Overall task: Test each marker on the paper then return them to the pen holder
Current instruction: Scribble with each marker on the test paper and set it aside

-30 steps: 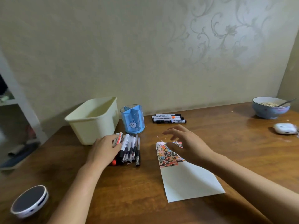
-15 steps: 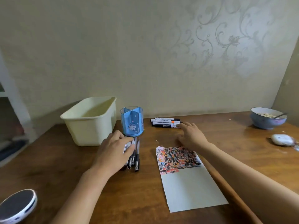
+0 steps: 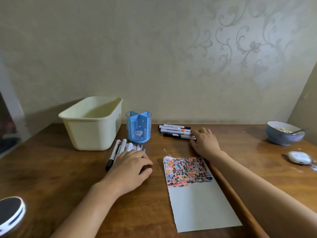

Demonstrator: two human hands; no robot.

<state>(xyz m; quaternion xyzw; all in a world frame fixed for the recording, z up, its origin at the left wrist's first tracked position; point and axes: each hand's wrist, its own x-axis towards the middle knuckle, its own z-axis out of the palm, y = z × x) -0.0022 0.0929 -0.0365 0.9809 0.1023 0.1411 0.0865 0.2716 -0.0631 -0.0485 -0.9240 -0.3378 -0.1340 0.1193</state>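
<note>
The blue pen holder [image 3: 139, 128] stands empty at the back of the wooden table [image 3: 60, 170]. In front of it lies a pile of several markers [image 3: 123, 148]. My left hand [image 3: 131, 166] covers their near ends, its fingers curled round them. A second group of markers [image 3: 175, 132] lies near the wall to the right of the holder. My right hand [image 3: 204, 142] touches their right ends with loosely spread fingers. The white paper [image 3: 199, 200], its top part filled with coloured test marks, lies between my forearms.
A cream plastic bin [image 3: 92, 124] stands left of the holder. At the right are a blue bowl with a spoon [image 3: 283, 135] and a small white case [image 3: 299, 157]. A round black-and-white device [image 3: 10, 212] sits at the near left edge.
My right hand went from above the paper out to the far markers and now touches them. My left hand slid over the near pile and closed round it.
</note>
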